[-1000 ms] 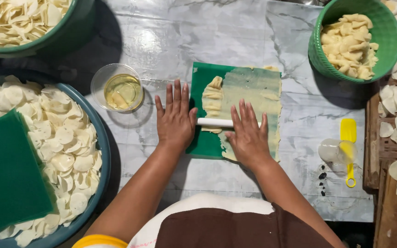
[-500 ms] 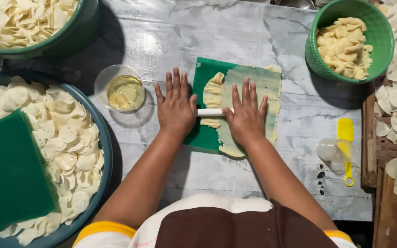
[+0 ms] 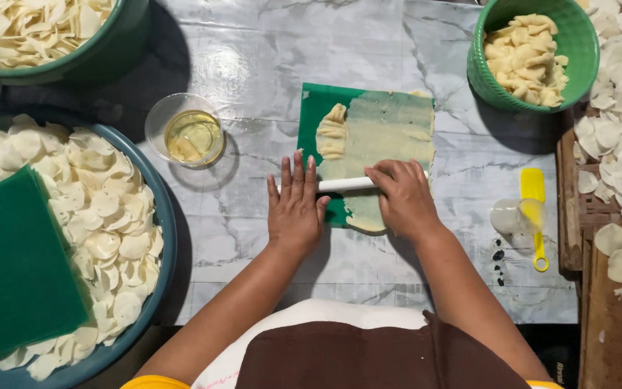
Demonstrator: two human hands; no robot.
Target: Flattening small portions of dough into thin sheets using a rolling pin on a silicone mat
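**Rolling dough thin on the green mat**

Head view: left hand (image 3: 295,209) lies flat, fingers spread, on one end of the white rolling pin (image 3: 345,184); right hand (image 3: 403,198) curls loosely over the other. The dough sheet (image 3: 386,140) at the counter's middle looks mostly flattened; a ridged lump (image 3: 332,131) remains. An oil cup (image 3: 193,135) sits near the left hand, a green bowl (image 3: 569,72) at the far right corner. Nothing obstructs.

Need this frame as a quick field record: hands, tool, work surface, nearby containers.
left hand: flat, palm down on white rolling pin
right hand: on the pin, fingers curled over it
surface: green mat bearing flattened dough sheet
dough state: thin, a few ridged pieces at its left edge
nearby: glass bowl of yellow liquid, green bowl of dough pieces, yellow scraper
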